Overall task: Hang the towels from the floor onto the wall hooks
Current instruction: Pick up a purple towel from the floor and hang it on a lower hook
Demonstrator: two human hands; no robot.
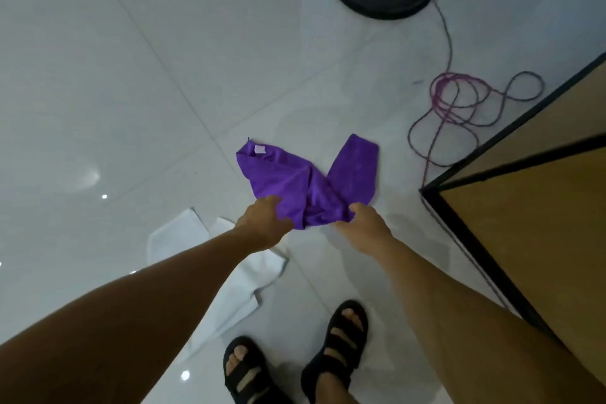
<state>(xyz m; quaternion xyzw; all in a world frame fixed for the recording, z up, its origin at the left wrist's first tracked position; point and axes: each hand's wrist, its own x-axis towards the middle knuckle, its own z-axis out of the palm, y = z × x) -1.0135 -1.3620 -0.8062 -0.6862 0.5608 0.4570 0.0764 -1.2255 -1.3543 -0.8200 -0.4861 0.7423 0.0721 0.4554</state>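
Through the head camera, both my hands are closed on the purple towel (295, 180). My left hand (265, 223) has its fingers curled over the near edge, and my right hand (364, 226), close beside it, pinches the bunched cloth of the same edge, so neither hand is spread at all. The towel fans away from my grip in two lobes, with a pale label on the far left one, and I cannot tell whether those far ends rest on the tiled floor (131, 75) or hang just off it. To do this pick-up well, I judge I should work my hands apart along the edge to find the corners, lift until the cloth is free, and only then turn for the wall hooks, which are out of view. A white towel (177, 236) lies on the floor under my left forearm, not yet picked up, so most of the job remains. Beyond my right hand a coiled cable (459, 102) lies near the right lobe, and lifting straight up should avoid snagging it. No container shows; the wood-panelled furniture (524, 239) to the right of my right arm shows only outer faces, nothing of what it may hold
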